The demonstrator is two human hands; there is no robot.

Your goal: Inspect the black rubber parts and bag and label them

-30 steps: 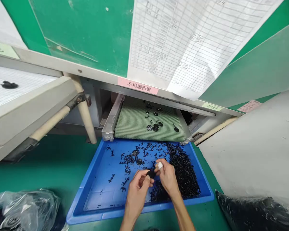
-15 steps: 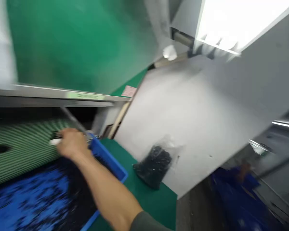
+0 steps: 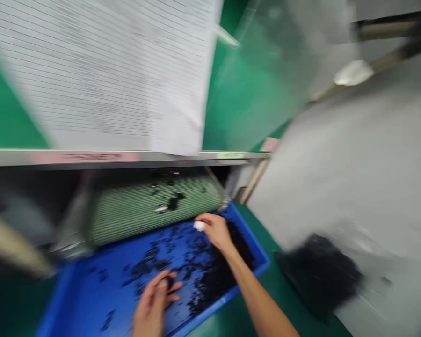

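**A:** Two hands over that blue tray (image 3: 256, 250), what's going on?

**B:** Left hand (image 3: 153, 302) sits low over the tray, fingers (image 3: 173, 286) curled by a dark piece, too blurry to tell if they're gripping. Right hand (image 3: 214, 231) has its fingers (image 3: 206, 220) bunched together, white tape (image 3: 198, 226) on one, above loose black parts (image 3: 210, 285) in the tray.

**A:** Further back?

**B:** Green mesh belt (image 3: 136, 220), a few more parts on it.
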